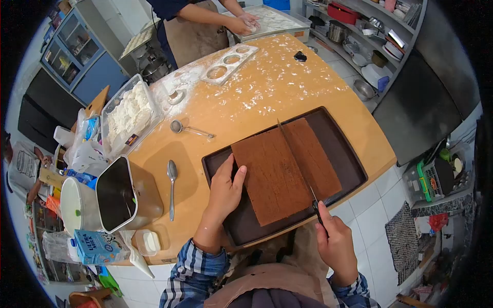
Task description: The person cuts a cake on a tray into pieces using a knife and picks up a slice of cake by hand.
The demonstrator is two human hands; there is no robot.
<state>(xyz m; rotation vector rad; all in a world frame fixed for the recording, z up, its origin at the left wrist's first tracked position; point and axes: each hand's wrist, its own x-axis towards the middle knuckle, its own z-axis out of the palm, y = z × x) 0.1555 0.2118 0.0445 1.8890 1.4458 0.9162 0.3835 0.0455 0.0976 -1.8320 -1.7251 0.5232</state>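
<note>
A flat brown sheet cake (272,174) lies on a dark baking tray (339,134) at the table's front edge. My right hand (336,241) is closed around the black handle of a long knife (298,161). Its blade runs lengthwise across the cake, with a narrower strip to its right; how deep the blade sits I cannot tell. My left hand (226,187) rests against the cake's left edge, fingers stretched out and thumb apart, holding nothing. Left of the tray lie a metal spoon (172,185) and a small strainer (177,127).
A metal container (146,192), a white tub (79,205) and a milk carton (97,246) crowd the table's left side. Behind them is a plastic box of dough (131,115). A floury cutter board (228,64) lies farther back. Across the table, another person's hands (244,23) work over a floured tray.
</note>
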